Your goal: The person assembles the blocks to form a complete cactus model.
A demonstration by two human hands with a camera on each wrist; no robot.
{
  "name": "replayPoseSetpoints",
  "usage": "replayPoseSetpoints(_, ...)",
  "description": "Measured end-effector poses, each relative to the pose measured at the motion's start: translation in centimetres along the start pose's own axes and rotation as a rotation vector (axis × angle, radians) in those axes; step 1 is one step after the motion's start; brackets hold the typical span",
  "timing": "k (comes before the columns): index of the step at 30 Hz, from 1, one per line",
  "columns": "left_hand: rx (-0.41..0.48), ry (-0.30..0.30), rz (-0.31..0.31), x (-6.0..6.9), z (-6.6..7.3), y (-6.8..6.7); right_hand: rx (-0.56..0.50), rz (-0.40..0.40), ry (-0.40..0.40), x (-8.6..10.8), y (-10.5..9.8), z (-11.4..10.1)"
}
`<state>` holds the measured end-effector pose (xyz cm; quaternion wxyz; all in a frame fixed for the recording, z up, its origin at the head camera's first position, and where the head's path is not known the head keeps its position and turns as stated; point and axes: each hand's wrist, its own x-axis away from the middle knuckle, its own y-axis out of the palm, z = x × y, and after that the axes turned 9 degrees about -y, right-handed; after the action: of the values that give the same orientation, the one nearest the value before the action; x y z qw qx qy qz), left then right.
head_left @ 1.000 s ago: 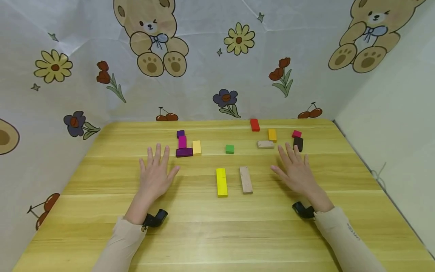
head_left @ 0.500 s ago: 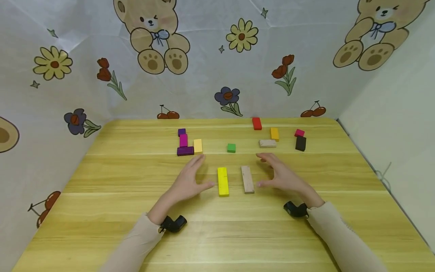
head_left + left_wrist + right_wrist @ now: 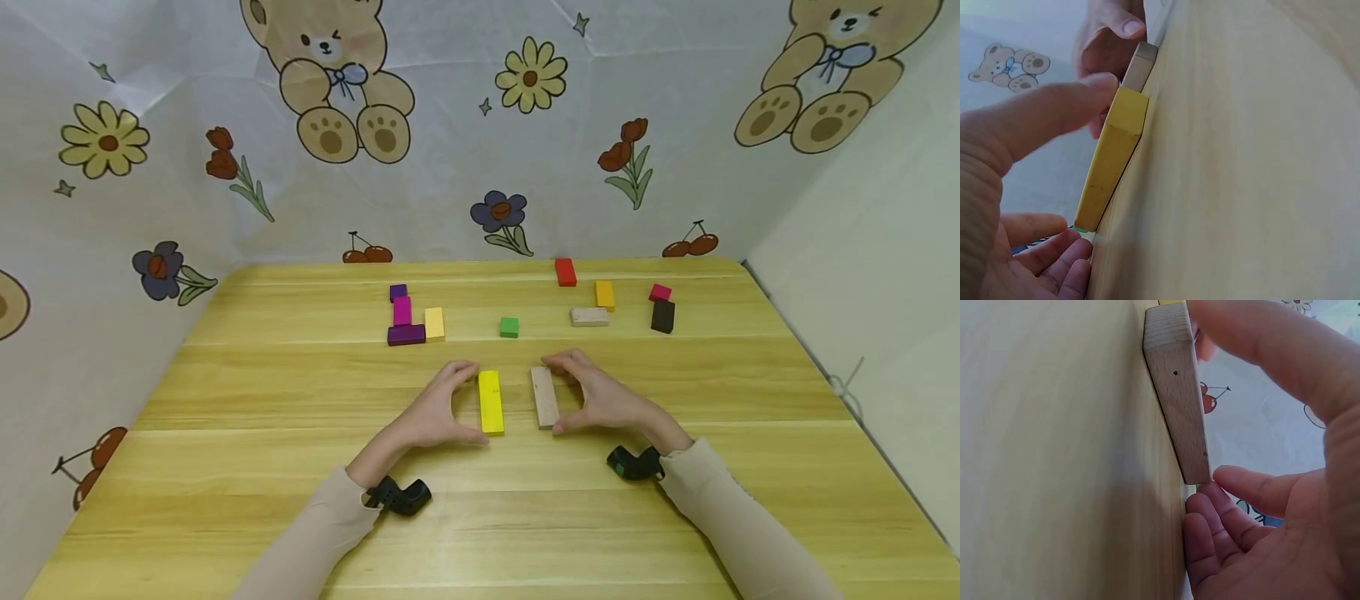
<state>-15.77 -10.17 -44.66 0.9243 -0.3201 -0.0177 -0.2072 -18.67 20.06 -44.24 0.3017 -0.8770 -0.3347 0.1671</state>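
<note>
Left hand (image 3: 438,417) gapes beside the yellow block (image 3: 491,403); I can't tell if my right hand (image 3: 606,402) grips the near wooden block (image 3: 543,398); uneven pressure could skew either.

A patterned cloth (image 3: 442,192) (bears (image 3: 347,87) and flowers (image 3: 530,78) on it) hangs behind the table (image 3: 480,533). A red block (image 3: 566,272) lies near the table's far edge.

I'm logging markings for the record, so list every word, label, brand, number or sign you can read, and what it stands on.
No readable text anywhere.
Yellow block and pale wooden block: no lettering on the visible faces.
Wall cloth: pictures only.
Right sleeve: a faint mark, too small to read.
</note>
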Motion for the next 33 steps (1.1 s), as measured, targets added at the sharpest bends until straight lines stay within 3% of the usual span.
replayPoseSetpoints(11, -0.018, 0.057, 0.020, 0.0, -0.2, 0.3, 0.030, 0.003, 0.001, 0.2, 0.0, -0.2)
replayPoseSetpoints(23, -0.045, 0.056, 0.073, 0.1, -0.5, 0.5, 0.129, -0.004, 0.009, -0.3, 0.2, -0.8)
replayPoseSetpoints(33, -0.055, 0.088, 0.050, 1.3, 0.8, 0.8, 0.152, 0.029, 0.028, -0.6, 0.1, -1.0)
